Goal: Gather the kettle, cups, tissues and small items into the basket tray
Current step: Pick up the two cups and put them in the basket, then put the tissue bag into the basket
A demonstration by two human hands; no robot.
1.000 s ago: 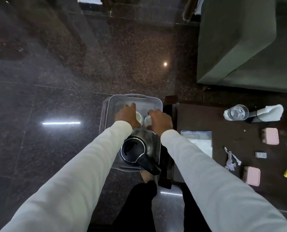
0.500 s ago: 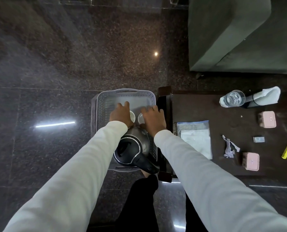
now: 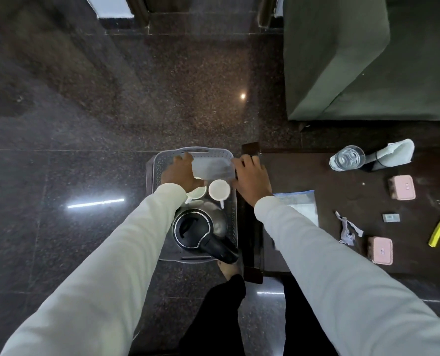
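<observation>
Where basket tray (image 3: 155,176) lies bare, left hand (image 3: 180,173) and right hand (image 3: 252,179) pinch packet (image 3: 212,168) edges.

The kettle (image 3: 199,231) fills the near half of the basket tray (image 3: 152,181) and two white cups (image 3: 218,190) stand just beyond it; the tray's far end lies under the left hand (image 3: 179,173), the right hand (image 3: 251,181) and a blurred grey flat thing (image 3: 212,168) between them. Dark floor (image 3: 85,163) left of the tray lies open, and bare table (image 3: 303,170) shows between plastic bag (image 3: 302,205) and pink boxes (image 3: 401,187).
</observation>
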